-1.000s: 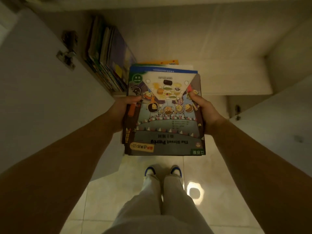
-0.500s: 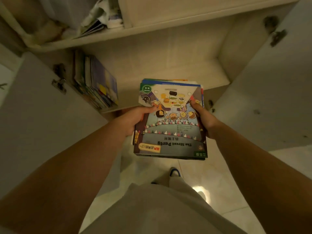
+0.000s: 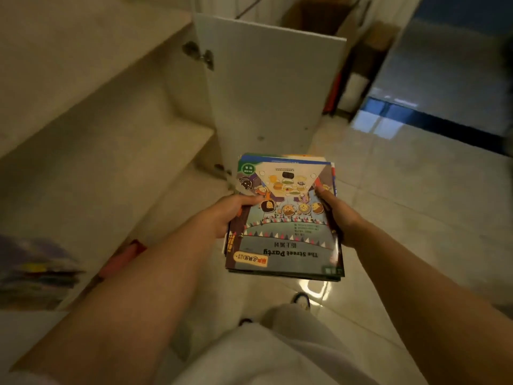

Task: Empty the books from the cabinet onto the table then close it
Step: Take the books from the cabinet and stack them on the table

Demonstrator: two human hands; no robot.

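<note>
Far left, near edge: a blurred row of books (image 3: 36, 270) stands in the cabinet (image 3: 91, 151), spines too smeared to read. A red item (image 3: 122, 258) lies just right of them at the shelf front; can't tell what it is. Shelf surface to the right of that is bare pale board, running to the far end of the compartment.

Centre, far: cabinet door (image 3: 266, 90) hangs open, white inner face toward the camera, hinge (image 3: 204, 58) at its upper left edge.

Centre: left hand (image 3: 230, 215) grips the left edge of the stack (image 3: 286, 226), thumb on top of the cover, other fingers hidden under it. Stack = several thin picture books held roughly flat over the floor (image 3: 402, 195), in front of the door and clear of the shelf. Top cover reads "The Street Party", upside down to the camera, w/ cartoon figures and bunting. Edges of lower books show at the far side and along the right.

Right of centre: right hand (image 3: 337, 218) grips the stack's right edge, thumb on the cover, fingers wrapped below.

Near centre: pale trouser legs (image 3: 277, 351), dark shoe (image 3: 301, 298) on glossy tile.

Far right: dark glass pane (image 3: 444, 79), blurred.
</note>
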